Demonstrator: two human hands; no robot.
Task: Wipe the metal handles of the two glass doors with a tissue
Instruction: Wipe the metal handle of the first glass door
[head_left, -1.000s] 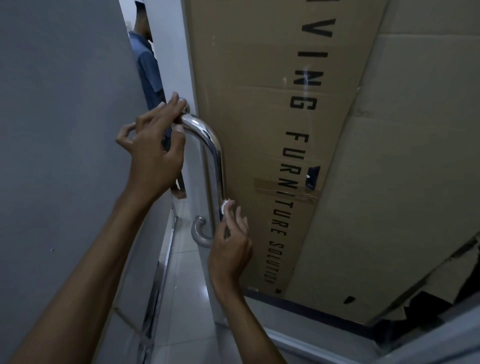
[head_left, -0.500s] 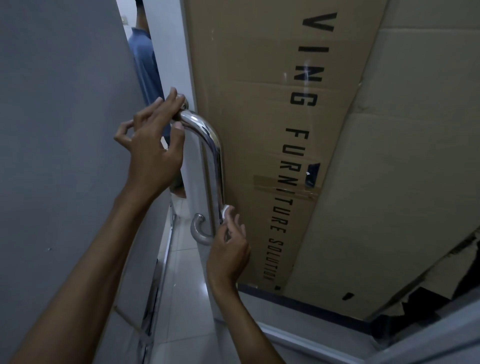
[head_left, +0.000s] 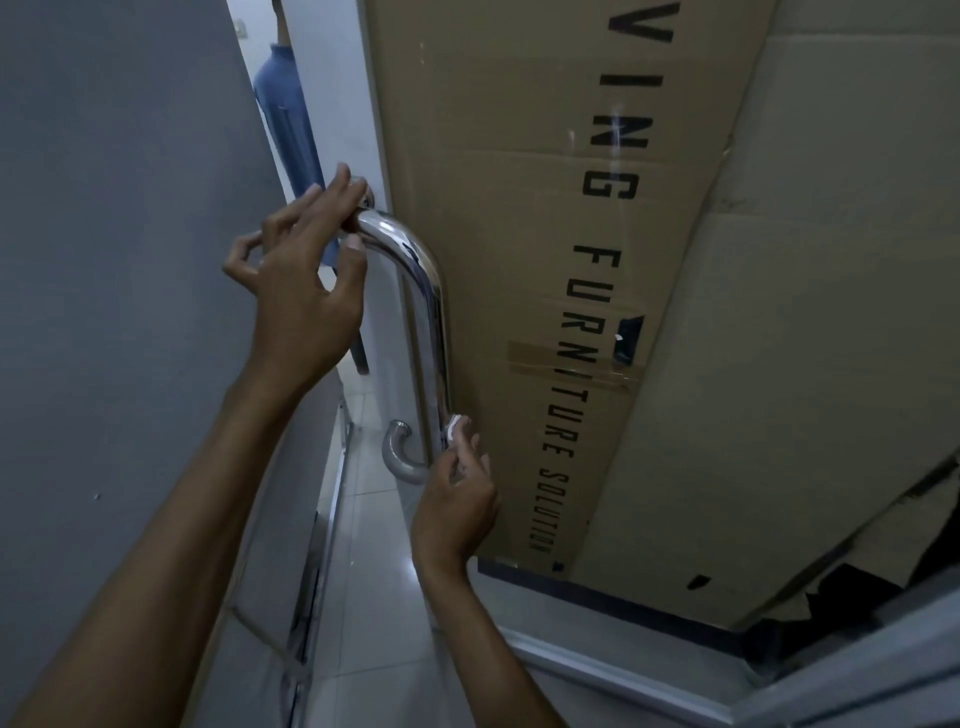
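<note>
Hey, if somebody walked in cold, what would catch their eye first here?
The shiny metal handle curving down the middle, gripped at its top by the left hand. Lower down, the right hand pinches a white tissue against the bar. Behind, a big cardboard box with black lettering.

pale tiled floor (head_left: 363, 519) carries the leaning cardboard sheets (head_left: 519, 260).

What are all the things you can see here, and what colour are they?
metal handle: one, shiny silver, on the glass door, centre.
tissue: one, white, pressed to the handle's lower part.
cardboard box: one, brown with black letters, behind the glass, right.
grey panel: one, left.
floor tiles: pale, below.
other person: one, blue shirt, in the gap beyond.
left hand: one, fingers on the handle's top.
right hand: one, pinches the tissue.
</note>
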